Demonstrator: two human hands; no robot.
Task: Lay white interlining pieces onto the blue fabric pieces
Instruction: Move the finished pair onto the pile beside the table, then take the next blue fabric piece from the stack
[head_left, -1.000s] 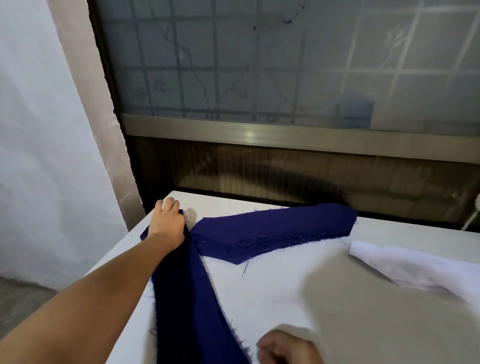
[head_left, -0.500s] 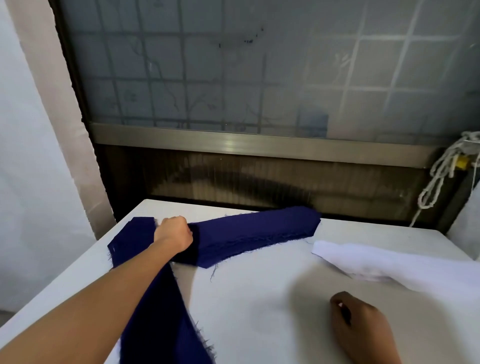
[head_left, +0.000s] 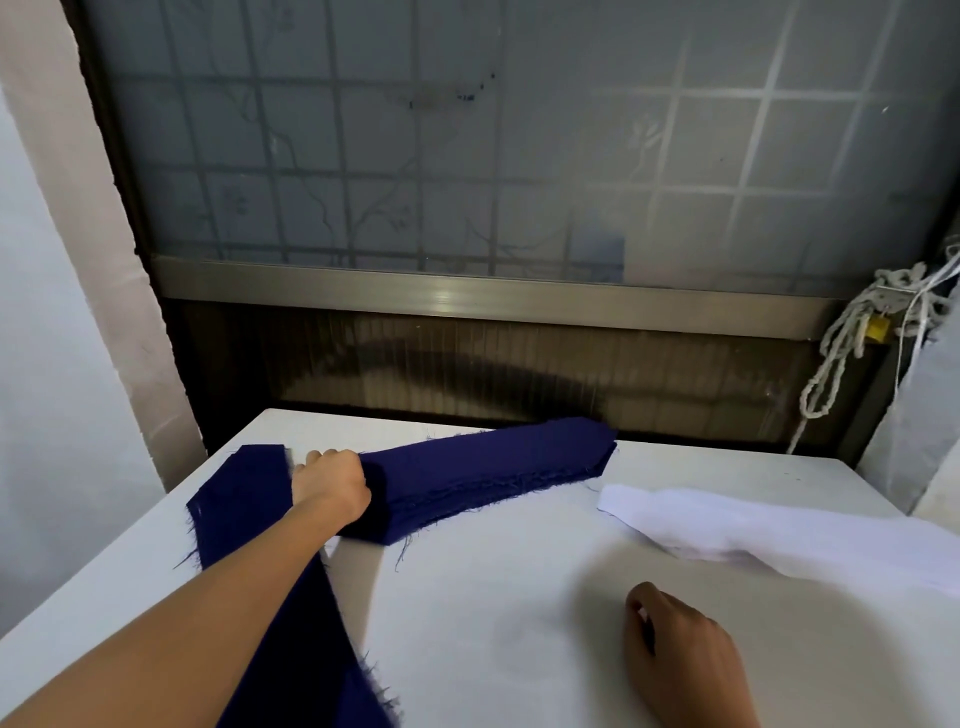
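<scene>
Since a second ago, the left hand (head_left: 330, 483) has shifted right, from the far end of the long blue fabric piece (head_left: 244, 499) to the left end of the stack of blue fabric pieces (head_left: 483, 467). The right hand (head_left: 685, 660) has come up from the bottom edge into the lower right of the frame. The left fingers are curled round the stack's end, gripping it. The right hand rests on the table (head_left: 493, 623) with fingers loosely curled, holding nothing. The white interlining pieces (head_left: 779, 535) lie at the right, just beside the stack's right tip and apart from the right hand.

No interlining is on blue yet, so this looks like the preparing step of laying out blue pieces. The next move is likely to draw a piece off the stack into the bare centre, then reach for interlining. The middle offers wide room. The long piece runs out of the frame's bottom edge and nears the table's left edge, where it might slide off.
</scene>
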